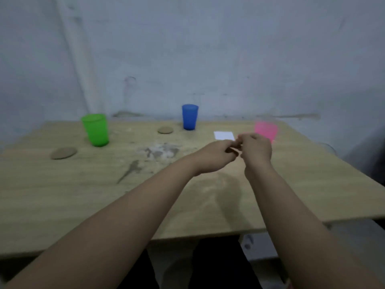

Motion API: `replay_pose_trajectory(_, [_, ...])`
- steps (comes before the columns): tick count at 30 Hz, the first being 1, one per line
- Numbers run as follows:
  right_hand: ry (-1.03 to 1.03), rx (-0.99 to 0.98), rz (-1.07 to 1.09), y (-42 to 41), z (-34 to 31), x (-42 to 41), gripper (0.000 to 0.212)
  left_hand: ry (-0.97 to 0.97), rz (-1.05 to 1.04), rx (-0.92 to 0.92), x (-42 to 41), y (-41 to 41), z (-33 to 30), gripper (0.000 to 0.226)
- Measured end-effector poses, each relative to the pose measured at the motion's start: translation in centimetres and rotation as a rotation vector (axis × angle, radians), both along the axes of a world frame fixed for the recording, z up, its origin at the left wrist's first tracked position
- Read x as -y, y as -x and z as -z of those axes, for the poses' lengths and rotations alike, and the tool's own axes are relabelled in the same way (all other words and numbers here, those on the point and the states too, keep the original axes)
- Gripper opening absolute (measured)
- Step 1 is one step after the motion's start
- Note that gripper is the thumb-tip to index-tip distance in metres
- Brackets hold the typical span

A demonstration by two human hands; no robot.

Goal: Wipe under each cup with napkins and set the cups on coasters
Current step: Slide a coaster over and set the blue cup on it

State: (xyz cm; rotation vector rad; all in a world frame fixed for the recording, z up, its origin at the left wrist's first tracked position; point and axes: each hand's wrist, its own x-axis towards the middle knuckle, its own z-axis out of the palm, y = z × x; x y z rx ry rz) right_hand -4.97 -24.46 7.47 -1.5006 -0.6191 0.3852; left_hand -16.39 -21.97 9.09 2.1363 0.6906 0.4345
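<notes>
no readable text, labels, brands or numbers anywhere, not even on the white napkin (224,135).

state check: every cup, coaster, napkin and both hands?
Green plastic cup: upright, on bare table.
Blue plastic cup: upright, off coaster.
Pink plastic cup: upright, partly hidden.
Two round tan coasters: flat, unused.
White napkin: flat.
Left hand, right hand: fingertips meeting; grip unclear.
</notes>
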Motion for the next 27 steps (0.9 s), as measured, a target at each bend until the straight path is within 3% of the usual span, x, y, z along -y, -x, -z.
replay_pose_trajectory(9, [0.155,0.164,-0.37,11.0,0.4,-10.2,0.022,-0.016,-0.389,0.054,-10.5,13.3,2.1,0.041])
replay_pose_trajectory(18, [0.317,0.528,-0.503,12.2,1.2,-17.2,0.028,-0.248,-0.423,-0.049,-17.6,15.5,4.2,0.046])
replay_pose_trajectory(24, [0.418,0.813,-0.514,10.3,2.5,-20.8,0.037,-0.59,-0.398,-0.32,-20.8,14.1,6.5,0.049])
replay_pose_trajectory(27, [0.483,0.949,-0.508,8.9,3.5,-22.1,0.038,-0.656,-0.366,-0.436,-21.7,12.8,7.7,0.05])
